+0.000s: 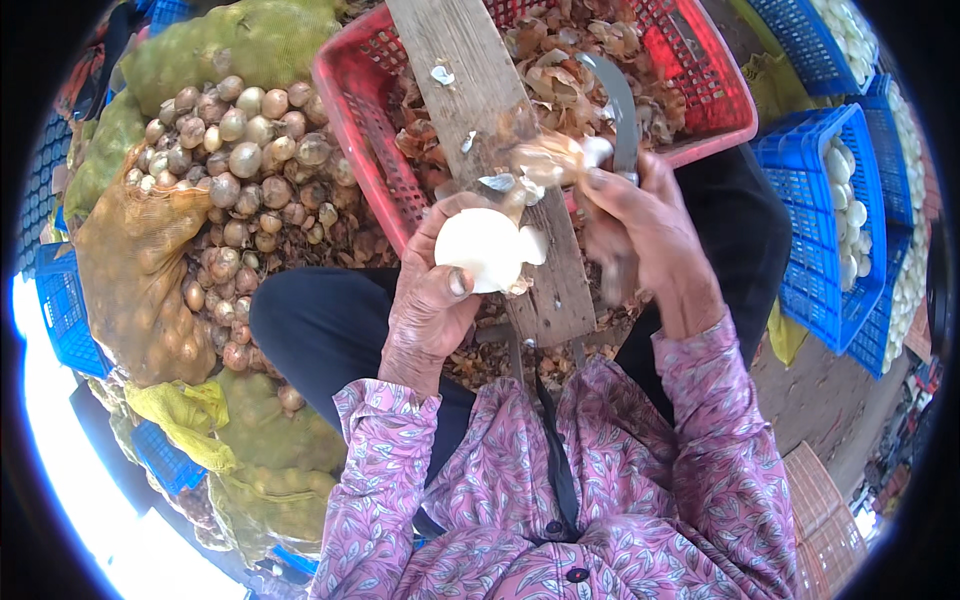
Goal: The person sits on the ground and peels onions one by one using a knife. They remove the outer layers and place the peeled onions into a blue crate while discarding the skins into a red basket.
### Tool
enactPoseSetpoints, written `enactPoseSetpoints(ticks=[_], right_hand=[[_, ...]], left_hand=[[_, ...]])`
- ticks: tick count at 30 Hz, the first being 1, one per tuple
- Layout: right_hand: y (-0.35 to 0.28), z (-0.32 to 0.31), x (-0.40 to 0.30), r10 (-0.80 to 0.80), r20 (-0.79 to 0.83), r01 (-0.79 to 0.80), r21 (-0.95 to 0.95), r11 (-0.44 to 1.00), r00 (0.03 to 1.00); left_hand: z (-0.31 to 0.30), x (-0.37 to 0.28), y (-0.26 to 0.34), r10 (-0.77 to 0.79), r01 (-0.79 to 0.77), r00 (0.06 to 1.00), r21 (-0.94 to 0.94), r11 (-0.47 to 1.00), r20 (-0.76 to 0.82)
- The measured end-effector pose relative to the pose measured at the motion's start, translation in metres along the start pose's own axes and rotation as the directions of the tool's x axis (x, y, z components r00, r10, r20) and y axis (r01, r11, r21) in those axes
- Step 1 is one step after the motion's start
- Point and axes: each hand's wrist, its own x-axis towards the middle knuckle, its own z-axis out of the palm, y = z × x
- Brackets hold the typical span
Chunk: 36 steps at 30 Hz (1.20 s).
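Note:
A peeled white onion [474, 251] rests in my left hand [429, 300], its thumb pressed against the near side. Bits of skin cling around its root and top. My right hand [646, 221] grips a sickle-shaped knife [616, 97], its curved blade pointing away from me. Between the thumb and fingers of that hand is a blurred piece of brown onion skin [551, 159]. Both hands are above a wooden plank [472, 90] that lies across a red plastic crate [358, 165]. Brown onion skins [559, 82] fill much of the crate.
Unpeeled onions [247, 157] spill in a heap at the left, beside an orange mesh sack [142, 277] of onions. Blue crates [821, 225] of peeled onions stand at the right. My knees flank the plank, and more skins [480, 360] litter the ground below.

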Motion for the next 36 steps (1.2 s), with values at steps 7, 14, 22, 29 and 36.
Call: enactPoseSetpoints(ticks=[7, 14, 22, 29, 36], right_hand=[[0.046, 0.021, -0.010, -0.147, 0.061, 0.157, -0.240, 0.958, 0.987], [0.019, -0.014, 0.001, 0.012, 0.024, -0.024, 0.596, 0.803, 1.000], [0.021, 0.015, 0.004, -0.010, -0.066, -0.022, -0.465, 0.885, 0.998], [0.026, 0.023, 0.002, 0.013, 0.082, -0.037, 0.305, 0.952, 0.997], [0.033, -0.034, 0.019, -0.565, 0.116, 0.280, -0.936, 0.213, 0.817]], left_hand=[[0.001, 0.004, -0.005, 0.117, -0.100, 0.989, 0.172, 0.980, -0.094], [0.000, 0.003, 0.001, 0.045, -0.046, 0.998, -0.017, 0.999, -0.044], [0.005, 0.007, -0.003, 0.113, -0.110, 0.994, 0.286, 0.952, 0.006], [0.003, 0.008, -0.012, 0.019, -0.016, 1.000, 0.203, 0.979, -0.015], [-0.006, 0.010, -0.005, 0.056, -0.057, 0.998, 0.095, 0.994, 0.012]])
